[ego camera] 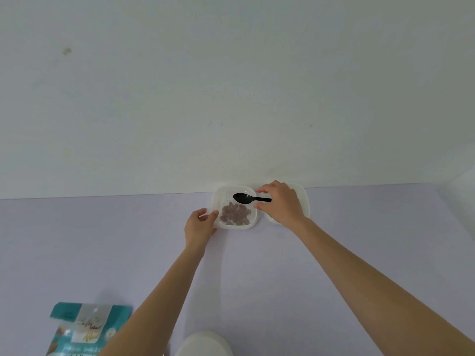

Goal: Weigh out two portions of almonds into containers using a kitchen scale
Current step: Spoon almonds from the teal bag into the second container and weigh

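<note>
Pale lilac tabletop [257, 278] is recorded as the work surface, with a plain white wall [231, 86] behind it.

Nearest the person, at the lower left, a teal almond packet [87, 327] is noted lying flat, cut off by the picture's edge. It is well apart from both hands. Just right of it, at the bottom edge, a white rounded object [204, 343] is seen in part. It may be the kitchen scale, but this cannot be told.

Further out, both arms are stretched towards the back of the table. The left hand [199, 226] is curled round the left rim of a clear square container [235, 227], thumb on the rim. This hold is judged to steady the container while the spoon is worked over it.

Contents: a shallow layer of almonds [235, 214] is seen on the floor of this container, which is far from full. No scale is seen under it.

A black plastic spoon [243, 198] is gripped by its handle in the right hand [281, 204], fingers closed round it. The bowl is held over the far part of the same container and appears empty.

Behind and beneath the right hand, touching the wall line, a second container [303, 199] is set just beside the first. Its contents are hidden by the hand.

Judgement: one portion is in, and the second cannot be confirmed.
</note>
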